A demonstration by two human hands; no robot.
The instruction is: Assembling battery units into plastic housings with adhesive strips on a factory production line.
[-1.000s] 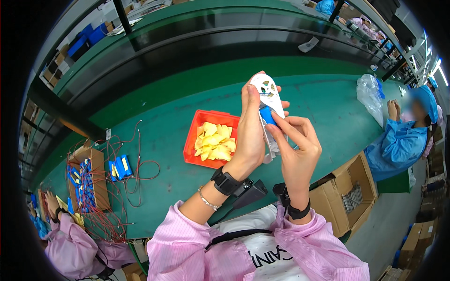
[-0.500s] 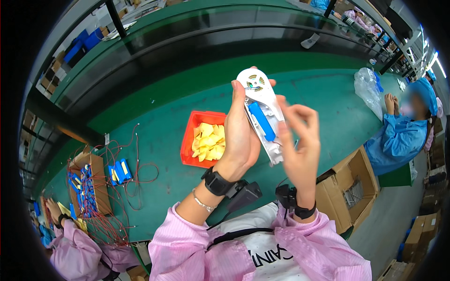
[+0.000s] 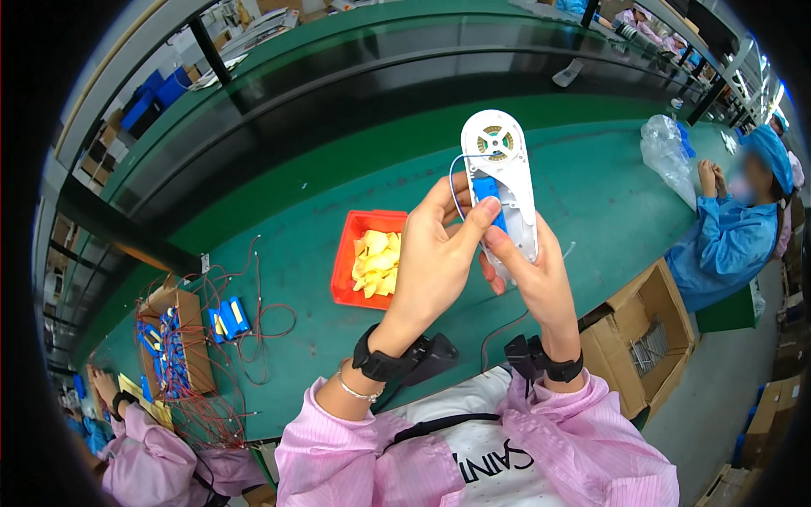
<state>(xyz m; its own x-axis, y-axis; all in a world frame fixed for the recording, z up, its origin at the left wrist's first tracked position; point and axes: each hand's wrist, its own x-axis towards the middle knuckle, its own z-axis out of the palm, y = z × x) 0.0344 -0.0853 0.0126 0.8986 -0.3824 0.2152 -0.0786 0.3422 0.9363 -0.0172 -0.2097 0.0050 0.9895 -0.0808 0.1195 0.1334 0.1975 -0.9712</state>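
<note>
A long white plastic housing [image 3: 522,182] with a round, vented end is held up over the green table, open side facing me. Inside its hollow lies a blue battery pack [image 3: 484,188], partly covered by thumbs. My left hand [image 3: 432,258] grips the housing from the left, its thumb pressing on the battery and its fingers partly hidden behind. Around the lower end my right hand [image 3: 541,275] is closed, thumb laid across the front near the battery. A thin blue wire [image 3: 454,179] loops out on the left side, from the round end.
A red bin [image 3: 342,270] of yellow pieces stands left of my hands. Farther left are blue battery packs [image 3: 228,318], tangled red wires and a carton [image 3: 196,355]. At right are an open carton [image 3: 608,359] of metal rods, a plastic bag [image 3: 663,152] and a co-worker [image 3: 726,228].
My right hand, earlier blurred beside the housing, now grips its lower end. My left thumb has moved onto the battery. The housing is turned more upright and faces me more.
</note>
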